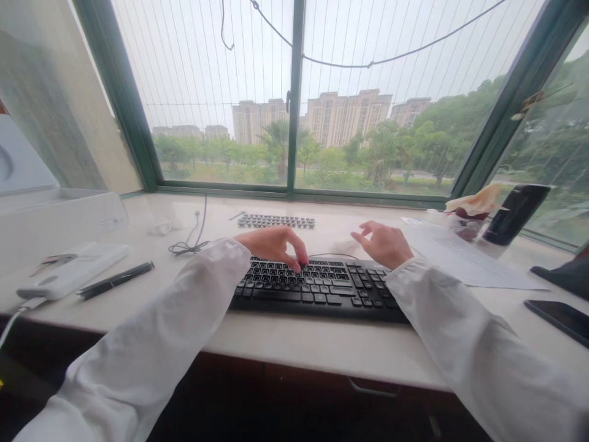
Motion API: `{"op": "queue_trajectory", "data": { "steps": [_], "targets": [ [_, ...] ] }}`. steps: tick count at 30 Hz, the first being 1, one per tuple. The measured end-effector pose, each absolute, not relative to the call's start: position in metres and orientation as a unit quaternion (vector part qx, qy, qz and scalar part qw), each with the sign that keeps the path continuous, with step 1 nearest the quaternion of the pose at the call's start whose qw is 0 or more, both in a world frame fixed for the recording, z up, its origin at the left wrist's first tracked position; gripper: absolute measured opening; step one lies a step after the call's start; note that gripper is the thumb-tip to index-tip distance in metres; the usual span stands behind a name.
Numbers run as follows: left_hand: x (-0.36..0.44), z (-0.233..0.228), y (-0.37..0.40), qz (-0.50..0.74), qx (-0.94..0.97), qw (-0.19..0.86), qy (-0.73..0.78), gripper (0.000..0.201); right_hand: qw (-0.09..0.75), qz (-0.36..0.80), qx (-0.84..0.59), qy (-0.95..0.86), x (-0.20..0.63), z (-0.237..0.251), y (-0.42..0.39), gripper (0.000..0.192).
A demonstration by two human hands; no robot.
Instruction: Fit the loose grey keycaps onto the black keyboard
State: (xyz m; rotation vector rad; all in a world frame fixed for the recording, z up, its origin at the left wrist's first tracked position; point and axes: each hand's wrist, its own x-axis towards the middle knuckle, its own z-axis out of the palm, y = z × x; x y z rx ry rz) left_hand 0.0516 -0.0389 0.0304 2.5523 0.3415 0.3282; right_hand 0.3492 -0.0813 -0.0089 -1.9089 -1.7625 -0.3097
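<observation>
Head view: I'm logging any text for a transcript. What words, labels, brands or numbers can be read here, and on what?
No text can be read.
black keyboard under the left hand: key legends too small.
paper sheet beyond the right hand: print blurred.
clear box at left: label blurred.
white device: no readable marking.

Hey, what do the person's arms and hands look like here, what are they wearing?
Both arms are covered by long, loose white sleeves of thin fabric, creased along the forearms and ending at the wrists. The left hand and the right hand are bare: no gloves, and no rings or watch that I can see. No markings show on the sleeves.
</observation>
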Motion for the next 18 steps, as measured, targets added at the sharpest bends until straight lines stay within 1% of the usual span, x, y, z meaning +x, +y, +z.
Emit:
{"op": "queue_trajectory", "data": {
  "steps": [2,4,6,9,13,18],
  "targets": [
    [0.051,0.029,-0.04,0.089,0.938,0.308,0.131,0.023,0.284,-0.119,-0.646,-0.698,0.338,-0.006,-0.088,0.035],
    [0.051,0.027,-0.041,0.069,0.931,0.329,0.144,0.024,0.297,-0.097,-0.594,-0.742,0.323,-0.006,-0.094,0.029],
    [0.052,0.026,-0.04,0.067,0.931,0.326,0.151,0.023,0.291,-0.065,-0.551,-0.779,0.307,-0.007,-0.1,0.025],
    [0.054,0.022,-0.037,0.072,0.941,0.291,0.159,0.021,0.273,-0.026,-0.504,-0.819,0.289,-0.014,-0.107,0.02],
    [0.057,0.017,-0.036,0.057,0.942,0.273,0.188,0.02,0.25,0.004,-0.475,-0.844,0.284,-0.021,-0.107,0.019],
    [0.06,0.014,-0.037,0.048,0.928,0.307,0.205,0.023,0.245,0.006,-0.479,-0.843,0.288,-0.023,-0.105,0.021]
  ]
}}
